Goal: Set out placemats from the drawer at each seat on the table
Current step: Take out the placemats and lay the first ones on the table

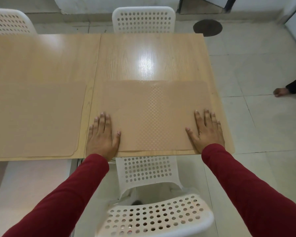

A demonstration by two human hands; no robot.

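A tan textured placemat (152, 115) lies flat on the right half of the light wooden table (143, 57), along its near edge. My left hand (102, 135) rests palm down on the mat's left edge, fingers spread. On the mat's right edge my right hand (207, 132) lies flat in the same way. Neither hand grips anything. A second tan placemat (32, 118) lies on the left half of the table, at the near edge.
A white perforated chair (154, 202) stands right in front of me, tucked at the near side. Two more white chairs (143, 19) (7, 21) stand at the far side. Another person's foot (280, 92) is on the tiled floor at the right.
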